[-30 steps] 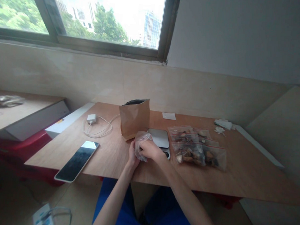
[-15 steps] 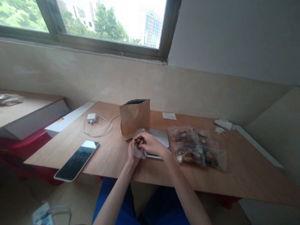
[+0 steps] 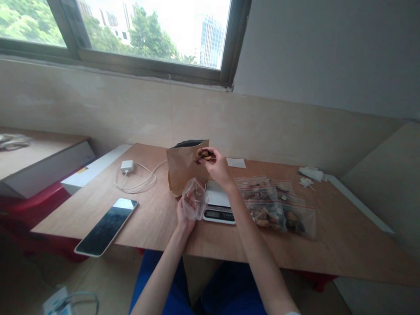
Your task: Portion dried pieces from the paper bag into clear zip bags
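Observation:
My left hand is wrapped round a clear plastic bag, whose mouth gapes upward above the table's front edge. Between the fingers of my right hand are several brown dried slices, perhaps dried mushroom, raised in front of the top of a brown paper bag. That paper bag stands upright with its dark-lined mouth open. Just right of the plastic bag lies a flat kitchen scale, partly covered by my right forearm.
Several zip bags of dried brown pieces lie right of the scale. A phone overhangs the front edge at left. A white charger with a looped cable lies behind it. Crumpled white tissue and a paper slip are at the back.
My right hand has come up out of the plastic bag, carrying the dried slices up toward the paper bag's top. The scale's display now shows. My left hand stays on the plastic bag.

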The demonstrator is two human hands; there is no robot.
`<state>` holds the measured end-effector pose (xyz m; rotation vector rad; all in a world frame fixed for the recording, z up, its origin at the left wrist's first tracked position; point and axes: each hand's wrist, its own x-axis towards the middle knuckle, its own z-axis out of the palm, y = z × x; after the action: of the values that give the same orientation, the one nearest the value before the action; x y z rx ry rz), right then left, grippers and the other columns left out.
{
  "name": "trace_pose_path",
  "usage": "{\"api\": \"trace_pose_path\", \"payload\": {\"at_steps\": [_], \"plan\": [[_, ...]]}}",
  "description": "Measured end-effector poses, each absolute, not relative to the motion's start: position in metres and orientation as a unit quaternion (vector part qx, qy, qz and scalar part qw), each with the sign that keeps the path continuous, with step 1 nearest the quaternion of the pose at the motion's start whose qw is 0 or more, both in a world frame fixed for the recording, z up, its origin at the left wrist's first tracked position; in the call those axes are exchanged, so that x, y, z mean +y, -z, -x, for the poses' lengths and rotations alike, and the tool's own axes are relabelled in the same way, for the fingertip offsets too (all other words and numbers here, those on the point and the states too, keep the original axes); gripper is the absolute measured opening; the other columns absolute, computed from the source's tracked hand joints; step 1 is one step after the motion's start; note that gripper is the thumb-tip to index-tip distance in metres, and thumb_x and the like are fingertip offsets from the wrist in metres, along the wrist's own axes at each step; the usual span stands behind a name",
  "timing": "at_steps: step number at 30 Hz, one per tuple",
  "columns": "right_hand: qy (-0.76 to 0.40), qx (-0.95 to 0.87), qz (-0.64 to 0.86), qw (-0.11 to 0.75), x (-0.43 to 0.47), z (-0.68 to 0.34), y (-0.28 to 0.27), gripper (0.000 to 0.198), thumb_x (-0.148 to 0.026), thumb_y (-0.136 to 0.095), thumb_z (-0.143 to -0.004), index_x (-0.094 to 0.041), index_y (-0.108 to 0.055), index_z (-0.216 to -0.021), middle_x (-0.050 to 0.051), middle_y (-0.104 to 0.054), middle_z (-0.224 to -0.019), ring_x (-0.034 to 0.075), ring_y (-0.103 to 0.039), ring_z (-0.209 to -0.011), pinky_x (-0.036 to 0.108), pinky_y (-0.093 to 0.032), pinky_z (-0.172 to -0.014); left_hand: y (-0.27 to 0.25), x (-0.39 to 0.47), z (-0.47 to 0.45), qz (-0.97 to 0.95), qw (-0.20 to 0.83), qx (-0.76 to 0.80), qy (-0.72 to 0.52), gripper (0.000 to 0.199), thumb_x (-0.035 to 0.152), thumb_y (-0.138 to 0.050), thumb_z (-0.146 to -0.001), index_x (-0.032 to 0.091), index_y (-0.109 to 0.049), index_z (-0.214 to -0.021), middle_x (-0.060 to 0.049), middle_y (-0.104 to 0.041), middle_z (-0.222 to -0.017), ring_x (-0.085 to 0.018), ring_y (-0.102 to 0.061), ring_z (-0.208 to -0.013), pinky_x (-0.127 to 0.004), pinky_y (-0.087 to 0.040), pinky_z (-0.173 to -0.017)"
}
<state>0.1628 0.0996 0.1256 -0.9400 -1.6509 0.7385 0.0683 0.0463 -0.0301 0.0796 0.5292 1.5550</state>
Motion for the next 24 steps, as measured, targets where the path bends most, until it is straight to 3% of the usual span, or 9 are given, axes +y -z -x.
{"api": "trace_pose_path", "payload": {"at_steps": [6, 11, 16, 21, 24], "plan": [[-0.157, -0.700, 0.410, 0.563, 0.147, -0.141, -0.158, 0.025, -0.015, -0.062, -0.075, -0.016, -0.053, -0.098, 0.010, -0.059, -0.105, 0.017, -0.057, -0.096, 0.031, -0.048, -0.084, 0.026, 0.046, -0.068, -0.026, 0.687, 0.235, -0.688, 0.016, 0.022, -0.050, -0.081, 0.017, -0.064, -0.087, -0.002, -0.059, -0.068, -0.009, -0.054, -0.055, -0.020, -0.047, -0.054], [-0.127, -0.743, 0.419, 0.507, 0.166, -0.129, -0.155, 0.020, -0.012, -0.060, -0.075, -0.016, -0.053, -0.093, 0.009, -0.060, -0.100, 0.018, -0.055, -0.095, 0.033, -0.044, -0.087, 0.023, 0.043, -0.070, -0.035, 0.689, 0.236, -0.684, 0.018, 0.027, -0.050, -0.081, 0.019, -0.065, -0.086, -0.004, -0.062, -0.074, -0.013, -0.058, -0.061, -0.026, -0.052, -0.058], [-0.109, -0.749, 0.436, 0.487, 0.168, -0.128, -0.142, 0.018, -0.013, -0.058, -0.076, -0.017, -0.053, -0.093, 0.008, -0.059, -0.099, 0.018, -0.054, -0.095, 0.032, -0.043, -0.087, 0.020, 0.041, -0.070, -0.023, 0.694, 0.238, -0.679, 0.019, 0.028, -0.049, -0.082, 0.019, -0.065, -0.082, -0.002, -0.059, -0.066, -0.009, -0.052, -0.050, -0.023, -0.051, -0.052], [-0.084, -0.771, 0.433, 0.458, 0.164, -0.133, -0.141, 0.018, -0.014, -0.058, -0.077, -0.016, -0.053, -0.095, 0.009, -0.058, -0.099, 0.019, -0.052, -0.096, 0.034, -0.041, -0.089, 0.018, 0.041, -0.071, -0.035, 0.684, 0.248, -0.686, 0.016, 0.027, -0.053, -0.080, 0.018, -0.065, -0.084, -0.001, -0.059, -0.067, -0.010, -0.054, -0.051, -0.027, -0.053, -0.057], [-0.069, -0.798, 0.424, 0.422, 0.161, -0.137, -0.144, 0.017, -0.015, -0.056, -0.079, -0.016, -0.053, -0.095, 0.009, -0.057, -0.099, 0.020, -0.050, -0.098, 0.035, -0.039, -0.091, 0.019, 0.041, -0.071, -0.035, 0.682, 0.235, -0.692, 0.017, 0.025, -0.049, -0.081, 0.018, -0.065, -0.082, -0.001, -0.059, -0.065, -0.010, -0.055, -0.053, -0.023, -0.052, -0.055]]}}
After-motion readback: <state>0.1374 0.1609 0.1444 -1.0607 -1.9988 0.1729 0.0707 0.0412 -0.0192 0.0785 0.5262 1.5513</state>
